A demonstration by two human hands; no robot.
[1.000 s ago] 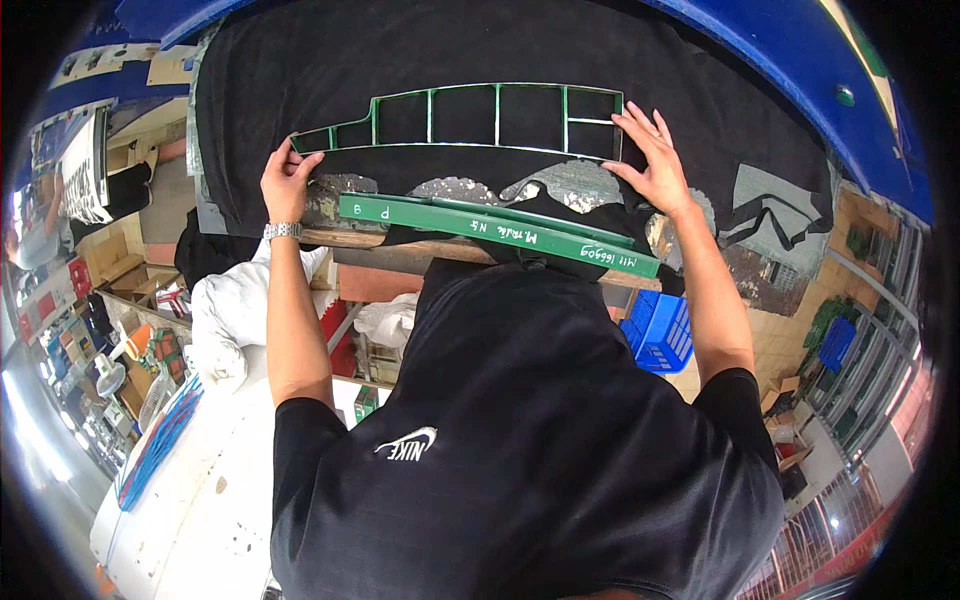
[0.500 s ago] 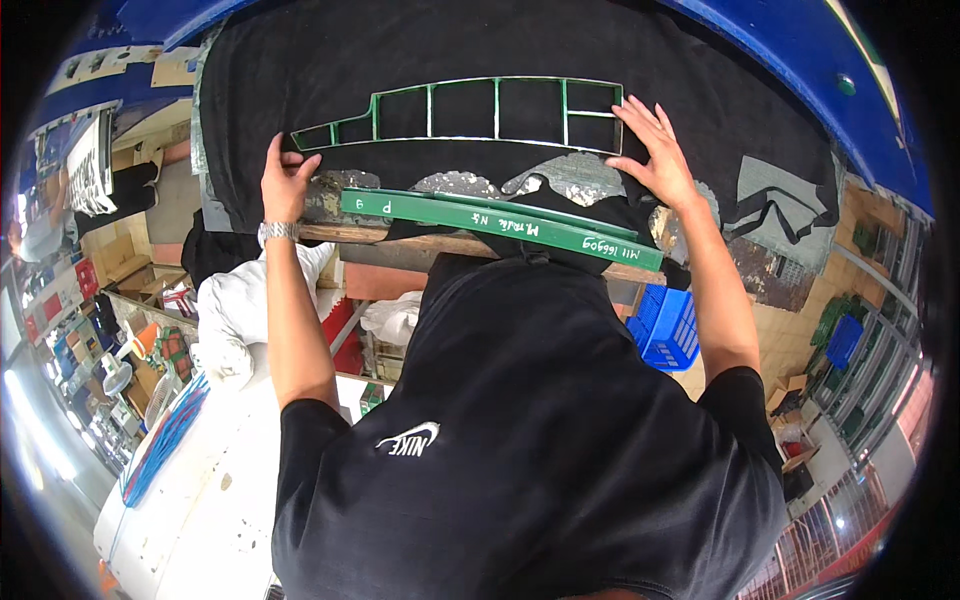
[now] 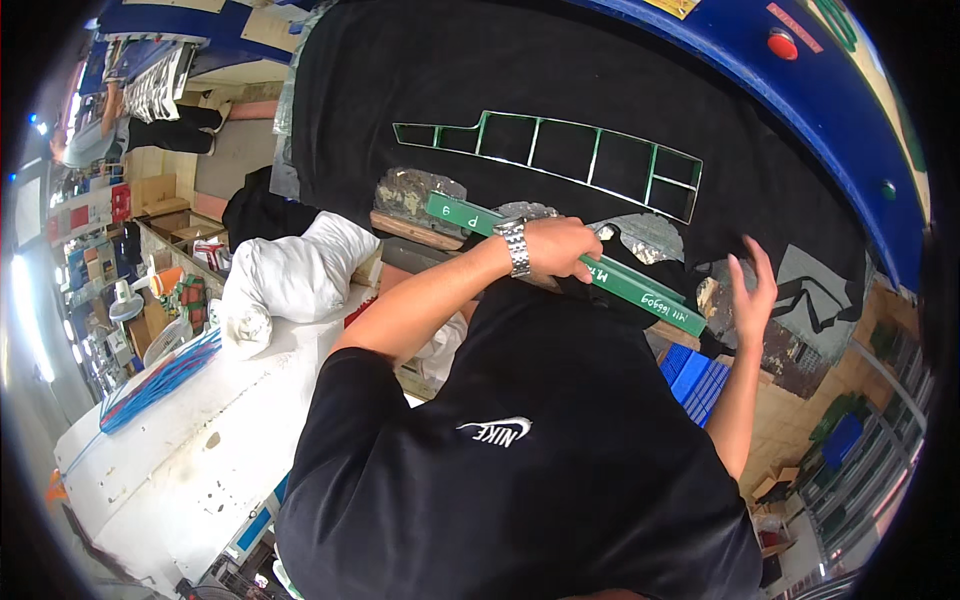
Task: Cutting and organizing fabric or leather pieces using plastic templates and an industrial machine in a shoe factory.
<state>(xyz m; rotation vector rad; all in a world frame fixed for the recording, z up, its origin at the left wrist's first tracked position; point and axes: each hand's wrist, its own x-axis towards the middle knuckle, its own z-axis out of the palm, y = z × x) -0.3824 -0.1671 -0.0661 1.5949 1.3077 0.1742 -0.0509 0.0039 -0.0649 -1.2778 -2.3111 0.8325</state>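
Observation:
My left hand point(image 3: 560, 247), with a metal watch on its wrist, is closed over the middle of a long green metal bar point(image 3: 650, 292) with white handwriting, at the table's near edge. My right hand point(image 3: 752, 295) hangs open beyond the bar's right end, fingers apart and holding nothing. Farther off, a green-sided cutting die point(image 3: 595, 158) lies flat on black fabric point(image 3: 430, 65). It is a long open frame with several cross ribs, narrow at the left and wider at the right. Neither hand touches it.
A blue machine beam point(image 3: 720, 65) with a red button point(image 3: 782, 44) arches over the far side. Grey worn pieces point(image 3: 640, 238) line the near edge. White cloth point(image 3: 290, 280) lies at left; a blue crate point(image 3: 690, 380) stands low at right. Another person is at far left.
Both hands have left the ends of the cutting die. My left hand has come right and nearer onto the green bar; my right hand has drawn back. The view has shifted.

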